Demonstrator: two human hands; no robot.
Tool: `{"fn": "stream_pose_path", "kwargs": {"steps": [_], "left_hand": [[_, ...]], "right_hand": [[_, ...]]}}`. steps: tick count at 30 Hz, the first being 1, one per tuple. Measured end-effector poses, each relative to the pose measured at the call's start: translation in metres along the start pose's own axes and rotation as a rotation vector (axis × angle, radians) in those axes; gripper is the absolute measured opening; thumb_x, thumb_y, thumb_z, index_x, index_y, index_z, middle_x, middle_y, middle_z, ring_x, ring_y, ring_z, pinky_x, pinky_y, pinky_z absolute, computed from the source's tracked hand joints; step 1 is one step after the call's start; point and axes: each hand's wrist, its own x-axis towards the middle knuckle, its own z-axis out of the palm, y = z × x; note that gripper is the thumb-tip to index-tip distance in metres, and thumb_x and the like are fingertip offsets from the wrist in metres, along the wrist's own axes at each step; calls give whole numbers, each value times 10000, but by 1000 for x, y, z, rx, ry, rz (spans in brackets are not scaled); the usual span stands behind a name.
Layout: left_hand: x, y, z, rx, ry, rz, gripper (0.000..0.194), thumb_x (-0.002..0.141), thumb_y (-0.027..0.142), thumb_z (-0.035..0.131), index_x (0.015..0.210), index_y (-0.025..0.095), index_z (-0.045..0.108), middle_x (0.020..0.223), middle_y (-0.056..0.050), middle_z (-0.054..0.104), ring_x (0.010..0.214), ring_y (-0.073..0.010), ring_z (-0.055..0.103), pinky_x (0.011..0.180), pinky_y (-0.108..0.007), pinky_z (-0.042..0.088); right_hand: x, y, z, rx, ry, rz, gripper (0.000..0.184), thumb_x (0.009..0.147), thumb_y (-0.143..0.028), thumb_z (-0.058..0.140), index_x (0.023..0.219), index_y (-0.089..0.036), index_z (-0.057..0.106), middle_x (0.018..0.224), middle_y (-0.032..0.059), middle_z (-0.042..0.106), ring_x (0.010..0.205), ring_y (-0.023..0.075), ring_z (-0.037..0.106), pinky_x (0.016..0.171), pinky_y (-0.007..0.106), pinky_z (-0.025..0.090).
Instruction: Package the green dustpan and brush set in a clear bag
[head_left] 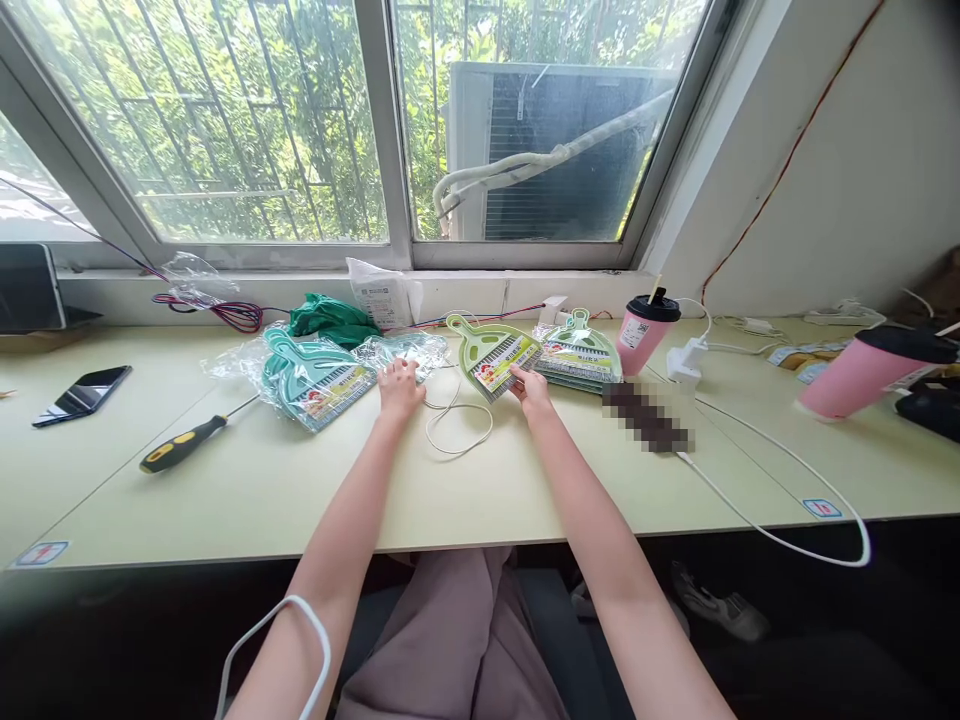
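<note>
My right hand pinches the near edge of a light green mini dustpan set that lies on the pale desk. My left hand rests with fingers curled on the desk, touching clear plastic wrapping beside a teal dustpan set. A stack of several more green dustpan sets lies just right of my right hand. A loop of white cord lies between my hands.
A yellow-and-black screwdriver and a phone lie at the left. Two pink cups stand at the right, near a white charger and its cable. A green cloth sits by the window sill.
</note>
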Motion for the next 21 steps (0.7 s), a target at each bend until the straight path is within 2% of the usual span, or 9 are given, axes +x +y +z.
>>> {"fn": "stream_pose_path", "kwargs": {"steps": [3,6,8,11,14,18,21], "left_hand": [[2,-3,-1,7,46,-79,443,842,160,502,1278,180,577,1337,-188,521,1238,-349,478,1005,-463,390],[4,-8,-4,-10,82,-161,420,870,174,486,1282,157,568,1310,-196,532,1224,-352,483,957,-454,419],[4,-12,-5,5,62,-181,377,879,186,487,1238,143,593,1260,-198,563,1200,-360,497,955,-470,415],[3,-17,-5,48,29,-180,324,881,155,457,1146,135,643,1187,-205,602,1151,-371,527,941,-490,410],[3,-19,-5,58,52,-151,338,877,138,451,1156,117,642,1157,-229,612,1126,-388,545,907,-489,414],[5,-21,-7,45,93,-111,303,875,124,446,1083,100,665,1100,-247,629,1125,-401,551,910,-496,401],[7,-26,-9,22,152,-150,291,889,144,420,1022,109,676,1078,-238,644,1116,-391,550,917,-504,403]], "right_hand": [[0,0,0,-18,-33,11,119,814,-37,683,789,-148,647,719,6,736,590,99,673,611,198,594],[-2,2,2,-87,-78,37,116,807,-38,685,803,-150,657,716,10,737,599,107,678,618,203,594],[-3,4,3,-157,-102,63,97,813,-49,679,818,-146,665,699,13,734,597,117,682,623,218,599],[-4,7,6,-266,-119,99,79,809,-61,684,827,-136,671,698,25,735,621,138,698,653,251,615],[-4,9,7,-339,-146,117,79,796,-62,701,826,-129,673,716,44,741,656,153,713,679,268,622],[-5,8,7,-378,-183,151,100,779,-51,720,813,-129,666,699,46,738,625,147,707,617,237,603],[-6,8,8,-393,-201,170,100,771,-34,716,796,-119,669,683,55,735,581,142,693,555,218,577]]}}
